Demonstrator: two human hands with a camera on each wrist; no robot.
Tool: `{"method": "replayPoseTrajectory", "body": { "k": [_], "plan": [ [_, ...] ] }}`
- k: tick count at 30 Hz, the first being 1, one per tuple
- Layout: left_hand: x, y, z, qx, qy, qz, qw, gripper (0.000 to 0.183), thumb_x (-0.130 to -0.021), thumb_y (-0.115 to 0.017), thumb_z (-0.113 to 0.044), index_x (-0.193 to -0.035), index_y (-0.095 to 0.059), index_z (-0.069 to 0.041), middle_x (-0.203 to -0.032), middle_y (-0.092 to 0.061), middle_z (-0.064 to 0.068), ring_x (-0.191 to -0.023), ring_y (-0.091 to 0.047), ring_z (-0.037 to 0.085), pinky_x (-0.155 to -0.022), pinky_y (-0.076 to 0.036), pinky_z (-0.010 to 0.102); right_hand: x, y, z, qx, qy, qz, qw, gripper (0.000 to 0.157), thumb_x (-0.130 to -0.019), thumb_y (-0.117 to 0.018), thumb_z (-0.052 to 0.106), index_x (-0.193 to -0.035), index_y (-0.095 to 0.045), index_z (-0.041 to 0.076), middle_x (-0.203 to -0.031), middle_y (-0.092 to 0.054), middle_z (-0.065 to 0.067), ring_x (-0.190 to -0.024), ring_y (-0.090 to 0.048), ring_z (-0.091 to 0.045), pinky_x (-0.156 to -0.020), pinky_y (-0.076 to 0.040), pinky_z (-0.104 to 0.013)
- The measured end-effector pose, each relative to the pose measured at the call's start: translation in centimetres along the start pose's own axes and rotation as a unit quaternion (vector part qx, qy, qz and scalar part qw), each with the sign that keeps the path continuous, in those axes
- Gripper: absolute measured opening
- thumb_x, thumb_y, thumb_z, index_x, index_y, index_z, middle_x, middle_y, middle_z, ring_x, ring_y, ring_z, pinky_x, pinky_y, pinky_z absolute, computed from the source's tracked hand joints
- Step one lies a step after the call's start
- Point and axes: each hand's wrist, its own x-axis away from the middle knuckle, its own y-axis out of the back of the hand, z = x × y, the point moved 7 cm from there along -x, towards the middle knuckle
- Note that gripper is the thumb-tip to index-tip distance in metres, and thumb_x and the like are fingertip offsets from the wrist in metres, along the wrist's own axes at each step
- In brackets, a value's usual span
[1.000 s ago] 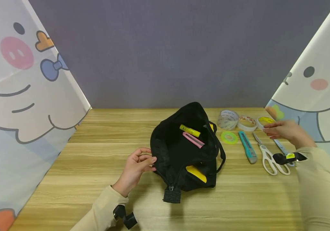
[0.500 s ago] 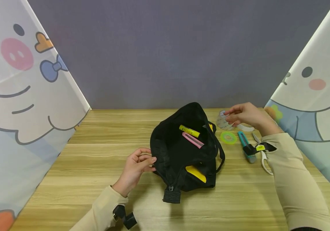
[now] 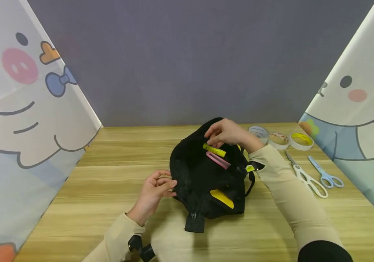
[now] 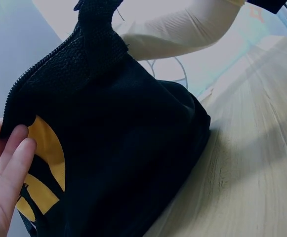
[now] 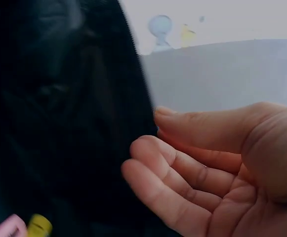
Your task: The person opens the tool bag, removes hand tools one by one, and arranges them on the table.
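Note:
A black zippered bag [image 3: 200, 185] with yellow patches lies on the table, its mouth gaping. My left hand [image 3: 152, 193] pinches its left rim between thumb and fingers; the left wrist view shows fingers [image 4: 12, 160] against the cloth below the zipper. My right hand [image 3: 224, 133] hovers over the mouth with loosely bent fingers. In the right wrist view, the thumb and fingertips [image 5: 138, 170] stand apart near the zipper edge, with nothing visible between them. Inside the bag are a yellow tube [image 3: 214, 150] with printing and a pink box cutter [image 3: 218, 160].
To the right stand a clear tape roll [image 3: 259, 131], a white roll with a patterned core [image 3: 278, 141] and a white roll with a yellow core [image 3: 301, 141]. White scissors [image 3: 308, 180] and blue scissors [image 3: 326, 174] lie before them. The right sleeve [image 3: 291, 193] hides the table beneath it.
My right hand has swept left from the tape rolls to above the bag mouth, uncovering the yellow-cored roll and the blue scissors. My left hand keeps its place at the rim.

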Motion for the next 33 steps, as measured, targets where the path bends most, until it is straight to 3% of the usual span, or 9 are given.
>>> {"method": "replayPoseTrajectory", "body": {
  "k": [5,9,15,21,23,25,28,30,33],
  "plan": [
    [0.0,0.0,0.2,-0.001,0.004,-0.003,1.0000,0.022,-0.092,-0.062,0.006,-0.106,-0.059,-0.011,-0.081,-0.070,-0.002,-0.069,-0.066,0.011,-0.066,-0.061,0.029,-2.4,-3.3,-0.2,0.030,0.001,0.048,0.998,0.025,-0.090,-0.072,0.003,-0.113,-0.069,-0.006,-0.090,-0.073,-0.013,-0.075,-0.071,-0.023,-0.069,-0.061,-0.033],
    [-0.1,0.0,0.2,-0.003,0.005,-0.002,1.0000,0.022,-0.092,-0.063,0.006,-0.106,-0.059,-0.011,-0.081,-0.070,-0.002,-0.069,-0.065,0.011,-0.066,-0.061,0.030,-3.3,-4.8,-1.8,0.046,-0.035,0.082,0.995,0.030,-0.090,-0.072,0.004,-0.117,-0.066,-0.008,-0.093,-0.073,-0.012,-0.084,-0.071,-0.028,-0.073,-0.061,-0.034],
    [0.0,0.1,0.2,-0.006,-0.001,0.003,1.0000,0.022,-0.092,-0.063,0.006,-0.105,-0.059,-0.011,-0.080,-0.070,-0.003,-0.069,-0.065,0.011,-0.066,-0.061,0.029,-3.1,-5.0,-5.0,0.096,-0.106,0.110,0.984,0.031,-0.094,-0.063,0.001,-0.123,-0.063,-0.010,-0.106,-0.070,-0.017,-0.088,-0.068,-0.028,-0.076,-0.059,-0.034],
    [0.0,0.2,0.1,-0.011,-0.009,0.006,0.9999,0.022,-0.092,-0.062,0.006,-0.104,-0.059,-0.012,-0.081,-0.070,-0.003,-0.070,-0.065,0.010,-0.066,-0.061,0.030,-3.1,-4.8,-6.5,0.172,-0.122,0.112,0.971,0.030,-0.095,-0.058,0.000,-0.124,-0.063,-0.008,-0.103,-0.069,-0.017,-0.078,-0.063,-0.024,-0.066,-0.053,-0.029],
    [0.0,0.2,0.0,-0.009,-0.010,0.005,0.9999,0.023,-0.092,-0.063,0.007,-0.104,-0.059,-0.012,-0.080,-0.070,-0.003,-0.070,-0.065,0.010,-0.066,-0.061,0.030,-3.2,-4.9,-6.8,0.201,-0.127,0.115,0.964,0.024,-0.095,-0.059,0.001,-0.117,-0.066,-0.007,-0.091,-0.067,-0.012,-0.071,-0.059,-0.019,-0.062,-0.050,-0.027],
    [0.1,0.2,0.0,-0.006,-0.011,0.003,0.9999,0.023,-0.091,-0.063,0.007,-0.104,-0.059,-0.012,-0.080,-0.070,-0.003,-0.069,-0.065,0.009,-0.066,-0.061,0.030,-3.3,-5.1,-7.1,0.225,-0.136,0.122,0.957,0.010,-0.095,-0.060,0.002,-0.095,-0.069,-0.004,-0.075,-0.057,-0.005,-0.061,-0.048,-0.014,-0.056,-0.041,-0.024],
    [0.1,0.2,-0.1,-0.005,-0.013,-0.002,0.9999,0.023,-0.091,-0.063,0.008,-0.103,-0.060,-0.012,-0.079,-0.070,-0.003,-0.069,-0.064,0.008,-0.066,-0.061,0.030,-3.4,-5.4,-7.7,0.242,-0.151,0.137,0.949,0.030,-0.094,-0.060,0.000,-0.065,-0.054,0.007,-0.058,-0.038,0.002,-0.051,-0.035,-0.010,-0.050,-0.031,-0.023],
    [0.1,0.2,-0.2,-0.005,-0.015,-0.004,0.9999,0.023,-0.091,-0.063,0.008,-0.103,-0.060,-0.012,-0.079,-0.070,-0.003,-0.068,-0.063,0.008,-0.066,-0.061,0.030,-3.5,-5.5,-8.0,0.239,-0.157,0.141,0.948,0.040,-0.094,-0.058,-0.001,-0.059,-0.043,0.013,-0.054,-0.030,0.003,-0.047,-0.032,-0.010,-0.047,-0.028,-0.023],
    [0.1,0.2,-0.3,-0.003,-0.019,-0.003,0.9998,0.023,-0.091,-0.062,0.008,-0.103,-0.060,-0.012,-0.080,-0.070,-0.003,-0.069,-0.064,0.008,-0.066,-0.061,0.030,-3.6,-5.6,-8.1,0.232,-0.156,0.134,0.951,0.037,-0.093,-0.058,-0.003,-0.061,-0.045,0.010,-0.055,-0.031,0.002,-0.048,-0.033,-0.010,-0.048,-0.029,-0.022]
  ]
}}
